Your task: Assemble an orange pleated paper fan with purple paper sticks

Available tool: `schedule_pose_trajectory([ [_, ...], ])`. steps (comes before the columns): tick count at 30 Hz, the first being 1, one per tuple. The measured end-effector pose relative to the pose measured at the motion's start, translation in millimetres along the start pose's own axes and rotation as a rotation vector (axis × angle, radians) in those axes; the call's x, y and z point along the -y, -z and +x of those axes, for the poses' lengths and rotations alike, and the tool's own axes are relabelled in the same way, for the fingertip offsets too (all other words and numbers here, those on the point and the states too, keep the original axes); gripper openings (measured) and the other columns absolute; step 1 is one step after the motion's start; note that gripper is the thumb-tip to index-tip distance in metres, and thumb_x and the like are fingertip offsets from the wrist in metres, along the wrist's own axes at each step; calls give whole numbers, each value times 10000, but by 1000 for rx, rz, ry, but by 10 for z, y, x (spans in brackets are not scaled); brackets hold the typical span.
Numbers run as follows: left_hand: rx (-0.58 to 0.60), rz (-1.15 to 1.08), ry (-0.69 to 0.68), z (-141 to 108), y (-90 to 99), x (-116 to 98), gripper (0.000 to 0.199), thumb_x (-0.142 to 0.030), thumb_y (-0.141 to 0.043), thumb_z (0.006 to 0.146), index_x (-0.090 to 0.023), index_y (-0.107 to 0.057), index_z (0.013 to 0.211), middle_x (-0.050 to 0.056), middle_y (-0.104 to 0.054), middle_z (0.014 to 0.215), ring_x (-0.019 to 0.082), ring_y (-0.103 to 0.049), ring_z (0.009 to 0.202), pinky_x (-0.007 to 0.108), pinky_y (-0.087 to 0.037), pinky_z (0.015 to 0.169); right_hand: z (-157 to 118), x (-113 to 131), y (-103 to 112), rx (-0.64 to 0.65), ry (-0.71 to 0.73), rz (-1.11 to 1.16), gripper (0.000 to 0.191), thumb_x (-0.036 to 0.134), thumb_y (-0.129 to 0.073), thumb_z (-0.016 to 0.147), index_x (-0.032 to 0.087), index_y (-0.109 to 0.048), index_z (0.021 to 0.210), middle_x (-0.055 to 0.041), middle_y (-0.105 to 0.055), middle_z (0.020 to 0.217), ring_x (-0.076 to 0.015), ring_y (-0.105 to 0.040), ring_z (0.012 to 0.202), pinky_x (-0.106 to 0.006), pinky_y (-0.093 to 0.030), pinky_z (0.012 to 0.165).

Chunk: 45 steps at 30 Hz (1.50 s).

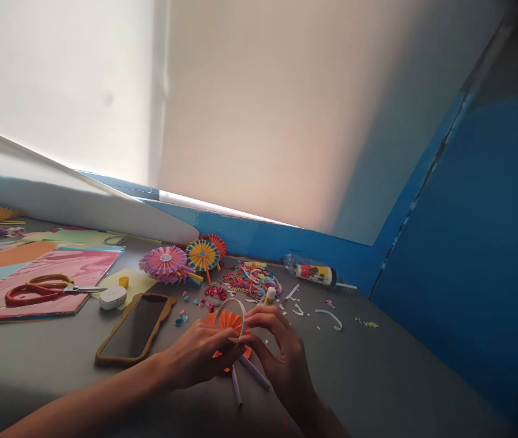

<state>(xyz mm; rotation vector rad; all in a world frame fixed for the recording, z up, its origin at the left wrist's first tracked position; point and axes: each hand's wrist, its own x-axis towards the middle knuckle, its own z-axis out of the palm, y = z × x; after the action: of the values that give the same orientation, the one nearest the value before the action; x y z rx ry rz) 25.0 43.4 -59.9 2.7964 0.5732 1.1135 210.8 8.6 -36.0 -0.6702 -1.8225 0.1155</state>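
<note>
My one camera sits on my head and looks forward and down over my forearms. My left hand and right hand show close up, low in the middle; the view also takes in the table, the blind above and the blue wall at right.

Strip: smooth matt paper
Orange fan: pleated matt paper
Scissors: shiny metal blades, glossy handles
Phone screen: smooth, glossy
Bottle: clear plastic

1 phone, 1 white case beside it, pale blinds, blue wall
</note>
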Motion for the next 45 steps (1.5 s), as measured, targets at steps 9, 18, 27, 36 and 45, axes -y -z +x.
schedule_pose_trajectory([
  [9,53,-3,150,32,50,57,213,-238,-308,997,-199,-429,827,-13,-485,663,128,-416,555,254,-272,551,79,138,262,-96,31,-89,136,85,-560,893,211,-613,897,-25,-632,888,-161,-633,835,-283,-517,764],
  [18,-47,-86,297,82,147,45,317,-307,-284,1004,-187,-456,766,-8,-499,694,137,-470,627,250,-304,600,-32,127,360,-175,93,-350,184,108,-645,849,253,-685,954,-48,-553,1073,-195,-586,1001,-310,-505,839],
  [27,6,291,104,69,120,61,234,-204,-385,930,-186,-476,715,-7,-511,618,141,-435,570,280,-293,598,21,92,162,41,199,-701,418,295,-545,939,222,-475,1344,-94,-590,1276,-268,-473,1266,-501,-222,1117],
  [36,-64,279,104,67,52,-1,268,-246,-413,961,-185,-571,753,-11,-547,584,126,-448,531,277,-285,590,-61,-14,24,25,296,-625,202,185,-484,966,217,-669,891,13,-706,772,-169,-666,906,-508,-134,1131],
  [45,-300,5,435,102,305,246,405,-363,-342,1000,-155,-591,757,-10,-549,649,125,-453,596,229,-315,580,-159,183,84,-63,350,-572,222,159,-515,940,275,-696,996,1,-706,946,-188,-632,1024,-447,-287,1099],
])
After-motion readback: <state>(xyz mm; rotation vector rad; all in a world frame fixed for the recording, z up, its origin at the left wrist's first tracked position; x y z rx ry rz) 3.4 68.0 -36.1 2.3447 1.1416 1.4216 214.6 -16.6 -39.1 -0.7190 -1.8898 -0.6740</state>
